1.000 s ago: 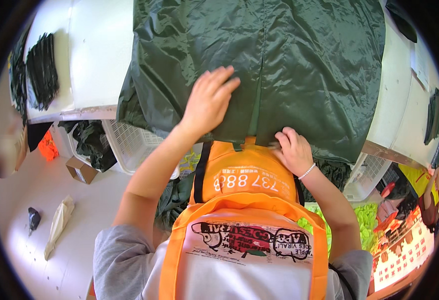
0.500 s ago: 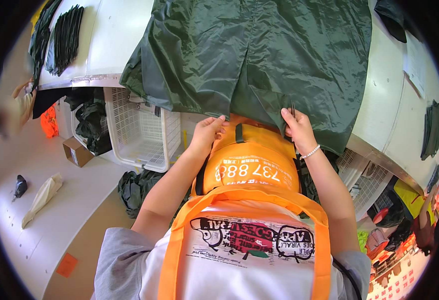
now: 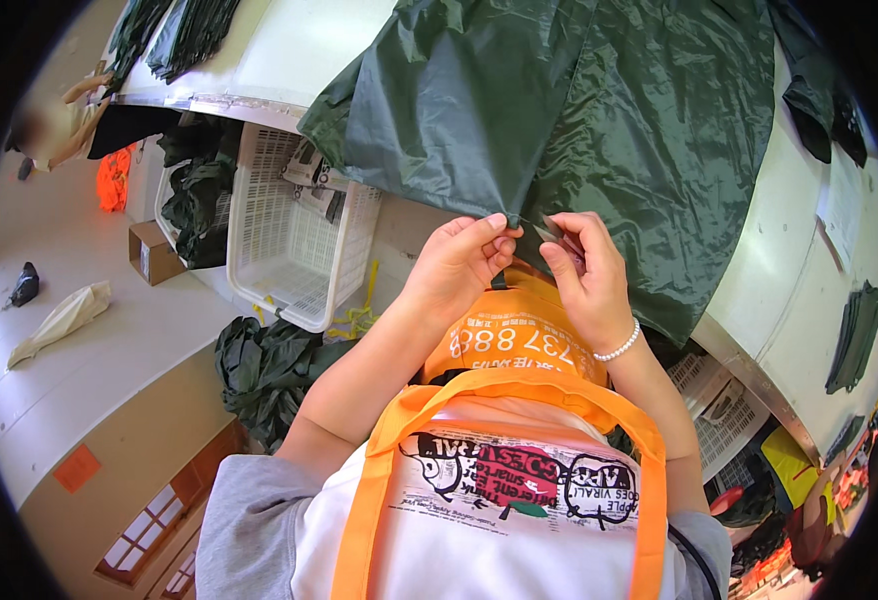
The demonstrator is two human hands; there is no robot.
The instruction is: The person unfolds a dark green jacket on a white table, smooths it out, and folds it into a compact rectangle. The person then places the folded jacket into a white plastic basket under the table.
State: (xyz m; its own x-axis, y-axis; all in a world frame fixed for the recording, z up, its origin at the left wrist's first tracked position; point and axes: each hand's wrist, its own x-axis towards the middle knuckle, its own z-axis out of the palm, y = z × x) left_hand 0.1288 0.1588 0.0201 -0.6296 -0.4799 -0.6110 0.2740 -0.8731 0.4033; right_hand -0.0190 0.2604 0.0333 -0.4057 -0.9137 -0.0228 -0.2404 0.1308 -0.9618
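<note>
A large dark green shiny garment (image 3: 459,110) lies across the white table and hangs over its near edge, with a slit running up its middle. My left hand (image 3: 464,262) is closed, its thumb and fingertips pinching the garment's lower hem beside the slit. Just to the right, my right hand (image 3: 591,275) curls round small thread snips (image 3: 549,233). The blades point toward the pinched hem, close to the left fingertips. Part of the snips is hidden by my fingers. Below both hands is the orange apron (image 3: 519,335) I wear.
Beneath the table edge stands a white plastic basket (image 3: 304,240) with papers inside. A heap of dark green fabric (image 3: 264,375) lies below it. Stacked dark pieces (image 3: 194,38) rest at the far left of the white table (image 3: 264,60). Another person (image 3: 64,125) is at the left.
My left hand has taken the hem by the slit. My right hand has moved left, bringing the snips close to it. The view has shifted, and the garment appears farther right.
</note>
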